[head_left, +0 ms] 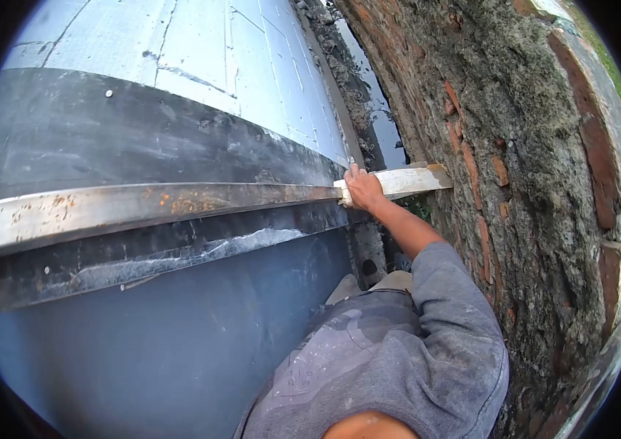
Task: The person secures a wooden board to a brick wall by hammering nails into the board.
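My right hand (pixel 362 187) is closed over the left end of a short white-painted wooden block (pixel 409 181). The block's far end meets the rough brick wall (pixel 522 146), and its near end is at the right end of a long metal bar (pixel 201 200). This bar is shiny with rust spots and lies across a dark flat strip (pixel 149 117). Part of the block is hidden under my fingers. My left hand is out of view.
Light grey panels (pixel 164 36) with cracks and seams spread beyond the dark strip. A smooth blue-grey surface (pixel 179 336) lies on the near side. Between panels and wall runs a narrow gap with rubble and a wet strip (pixel 378 102). My feet stand low in this gap.
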Available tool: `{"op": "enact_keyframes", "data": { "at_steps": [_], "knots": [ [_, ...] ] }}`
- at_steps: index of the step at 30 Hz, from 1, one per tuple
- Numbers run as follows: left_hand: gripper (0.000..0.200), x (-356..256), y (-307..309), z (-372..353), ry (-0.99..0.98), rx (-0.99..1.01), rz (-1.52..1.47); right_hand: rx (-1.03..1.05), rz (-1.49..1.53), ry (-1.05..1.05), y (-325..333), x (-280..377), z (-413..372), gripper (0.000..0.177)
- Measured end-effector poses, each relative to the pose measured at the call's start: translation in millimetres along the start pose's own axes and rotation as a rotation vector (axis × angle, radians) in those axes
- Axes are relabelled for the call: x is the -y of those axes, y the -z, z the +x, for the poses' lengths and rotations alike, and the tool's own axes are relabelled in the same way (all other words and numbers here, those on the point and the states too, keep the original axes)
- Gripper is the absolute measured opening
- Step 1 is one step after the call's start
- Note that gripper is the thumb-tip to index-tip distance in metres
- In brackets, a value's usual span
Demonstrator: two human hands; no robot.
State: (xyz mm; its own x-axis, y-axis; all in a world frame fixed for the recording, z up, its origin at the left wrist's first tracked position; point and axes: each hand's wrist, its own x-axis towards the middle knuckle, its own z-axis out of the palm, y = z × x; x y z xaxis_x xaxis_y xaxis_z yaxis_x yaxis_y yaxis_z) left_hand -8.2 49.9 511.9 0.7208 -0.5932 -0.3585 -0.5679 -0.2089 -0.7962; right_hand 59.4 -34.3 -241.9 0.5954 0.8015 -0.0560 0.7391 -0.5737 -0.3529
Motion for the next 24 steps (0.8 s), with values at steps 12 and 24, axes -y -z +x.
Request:
{"op": "enact_keyframes", "data": {
  "at_steps": [12, 24],
  "knots": [
    [0.082, -27.0, -4.0, 22.1, -0.111, 0.425, 0.194, -0.049, 0.053, 0.06, -30.0, -9.2, 14.8, 0.034],
    [0.077, -35.8, 1.3, 15.3, -0.032, 0.299, 0.214, -0.008, 0.122, -0.208, 6.2, 34.4, -14.3, 0.053]
  ]
}}
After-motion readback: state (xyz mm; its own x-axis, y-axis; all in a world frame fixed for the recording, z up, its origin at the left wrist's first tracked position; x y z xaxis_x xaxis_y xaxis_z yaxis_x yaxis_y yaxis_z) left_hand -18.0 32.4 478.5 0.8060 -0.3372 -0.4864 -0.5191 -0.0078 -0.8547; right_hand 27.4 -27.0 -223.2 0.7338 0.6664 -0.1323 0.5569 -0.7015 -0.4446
